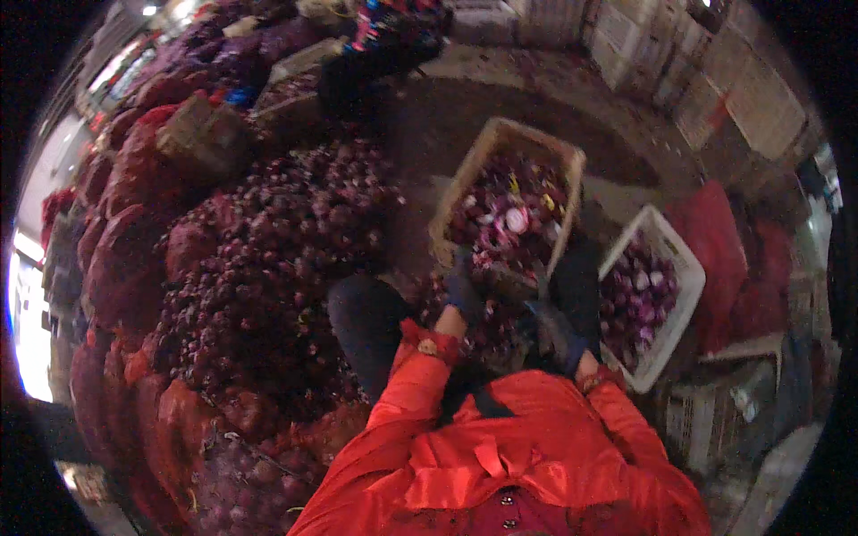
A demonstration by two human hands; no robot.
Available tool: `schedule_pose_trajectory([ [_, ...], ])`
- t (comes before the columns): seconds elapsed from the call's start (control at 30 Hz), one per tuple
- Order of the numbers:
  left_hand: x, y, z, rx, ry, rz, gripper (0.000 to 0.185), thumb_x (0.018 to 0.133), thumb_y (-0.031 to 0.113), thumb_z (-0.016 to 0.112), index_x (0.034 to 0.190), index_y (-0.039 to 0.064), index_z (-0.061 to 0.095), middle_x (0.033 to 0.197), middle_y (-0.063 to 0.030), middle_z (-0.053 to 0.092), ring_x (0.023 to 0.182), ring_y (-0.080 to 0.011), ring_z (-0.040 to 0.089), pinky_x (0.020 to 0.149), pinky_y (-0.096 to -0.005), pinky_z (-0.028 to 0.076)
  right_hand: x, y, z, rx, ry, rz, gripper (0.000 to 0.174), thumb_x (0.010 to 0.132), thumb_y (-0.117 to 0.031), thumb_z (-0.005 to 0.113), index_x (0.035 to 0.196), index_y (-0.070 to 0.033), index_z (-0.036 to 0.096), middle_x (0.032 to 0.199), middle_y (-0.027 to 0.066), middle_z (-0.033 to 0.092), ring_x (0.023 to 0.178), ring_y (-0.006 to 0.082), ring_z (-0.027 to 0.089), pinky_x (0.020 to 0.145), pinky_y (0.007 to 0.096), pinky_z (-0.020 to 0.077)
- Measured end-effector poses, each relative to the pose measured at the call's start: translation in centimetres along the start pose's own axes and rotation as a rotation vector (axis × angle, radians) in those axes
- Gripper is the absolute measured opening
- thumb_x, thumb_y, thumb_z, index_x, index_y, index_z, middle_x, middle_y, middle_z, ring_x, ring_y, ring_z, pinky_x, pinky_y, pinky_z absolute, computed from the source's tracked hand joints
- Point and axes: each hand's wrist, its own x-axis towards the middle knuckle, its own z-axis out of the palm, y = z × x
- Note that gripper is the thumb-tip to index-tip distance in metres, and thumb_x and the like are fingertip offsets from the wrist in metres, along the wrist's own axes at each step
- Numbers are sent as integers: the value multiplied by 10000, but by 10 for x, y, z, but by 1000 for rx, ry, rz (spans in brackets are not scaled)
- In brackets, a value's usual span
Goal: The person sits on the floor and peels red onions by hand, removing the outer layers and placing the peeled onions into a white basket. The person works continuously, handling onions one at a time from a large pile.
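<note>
My left hand (464, 285), in a dark glove, is at the near left corner of a crate (578, 167) with a pale rim. Red onions and cut or peeled onion pieces (515, 220) lie in that crate. My right hand (553, 325), gloved too, is low beside the crate's near right end, by my leg. Blur and dark hide the fingers of both hands, and whether they hold anything cannot be told. More red onions (489, 328) lie between my knees.
A large heap of red onions (288, 248) spreads at the left, backed by full red mesh sacks (127, 268). At the right stands a white crate (677, 348) of purple onions beside a red sack (710, 261). Another person (389, 47) is at the top. Stacked crates (757, 100) line the upper right.
</note>
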Motion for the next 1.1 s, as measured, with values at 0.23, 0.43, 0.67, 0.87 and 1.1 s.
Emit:
schedule_pose_trajectory([
  [0.23,39,-23,-23,-159,-120,-38,348,1025,479,493,958,152,591,827,-40,594,808,-214,599,725,-394,536,36,35,-7,-362,157,-77,460,1046,-312,550,1427,-65,479,1268,71,618,1049,179,630,907,302,523],
  [0.43,60,-33,-26,-74,17,33,320,1040,402,480,1173,141,607,901,-58,625,899,-207,635,685,-367,531,58,29,-9,-620,54,-177,438,1044,-244,553,1428,-43,486,1363,110,588,1200,208,580,1033,346,468],
  [0.67,63,-47,-28,127,63,239,418,983,514,574,1123,121,591,949,-40,608,804,-193,594,656,-402,515,73,35,-10,-814,44,-311,413,1058,-177,484,1436,-10,477,1428,149,544,1308,250,518,1101,364,405],
  [0.87,52,-45,-5,73,154,166,486,963,550,586,1167,111,543,964,-43,591,819,-204,574,671,-405,513,69,28,-18,-835,93,-233,346,1055,-193,494,1334,-2,565,1286,174,640,1218,263,595,1010,376,474],
  [1.1,121,-82,-83,692,255,493,573,975,565,543,1311,107,463,1103,-121,564,901,-276,572,787,-433,506,81,22,-9,-891,9,-122,436,1065,-280,433,1386,-3,535,1347,229,598,1243,350,570,1058,395,433],
])
